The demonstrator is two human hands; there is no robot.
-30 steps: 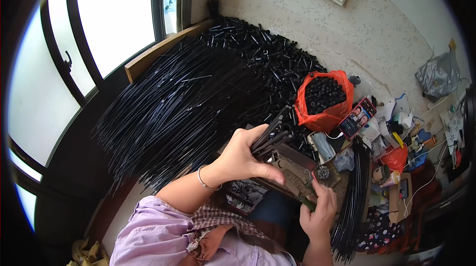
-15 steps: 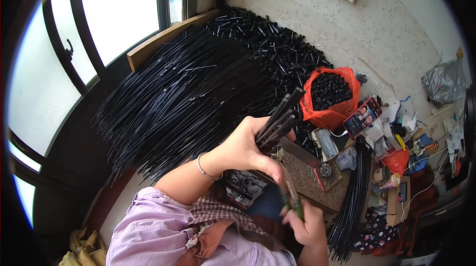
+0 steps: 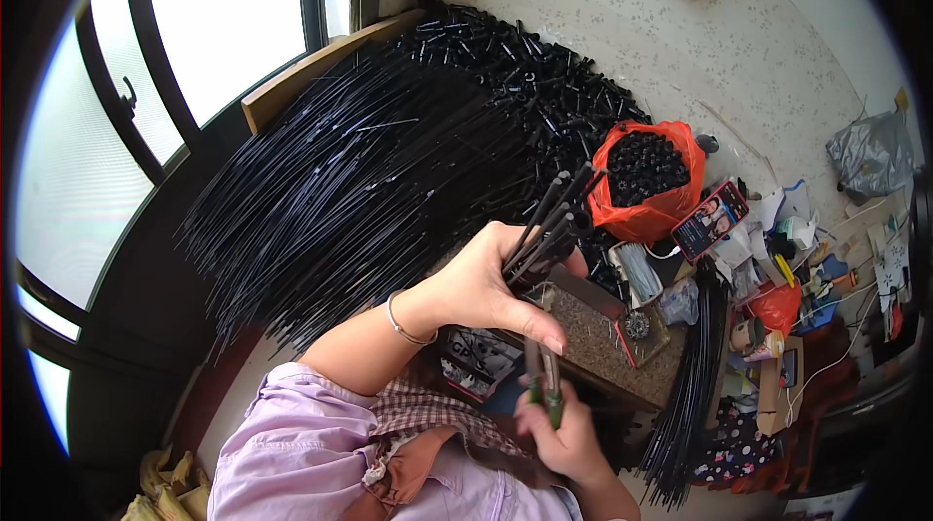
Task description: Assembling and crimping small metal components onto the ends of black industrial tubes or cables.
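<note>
- Lilac sleeve [image 3: 292, 443] – nearest the camera; the left forearm rises from it toward picture centre, a thin bangle at the wrist.
- Right hand [image 3: 564, 434] – low in the frame, clenched around green-handled pliers [image 3: 544, 385]; the jaws point up, under the left thumb.
- Left hand [image 3: 481, 288] – fist closed on a bundle of black rods [image 3: 549, 225], held above a brown block [image 3: 607, 346].
- Rods – long axis slants from the palm at lower left up to the right; free ends fan slightly and point toward the orange bag [image 3: 646, 186].
- Technique, as a judgement – keep the bundle tight and the tips level, so the pliers meet one rod at a time; the lower ends are hidden behind the fingers, so contact between tool and rod cannot be told.
- Orange bag – beyond the block, open, full of small black caps.
- Rod pile [image 3: 369, 181] – far left, a broad sheaf on the floor, strands running lower left to upper right, beside the window.
- Clutter – right of the bag: a phone [image 3: 709, 220], packets, wires.
</note>
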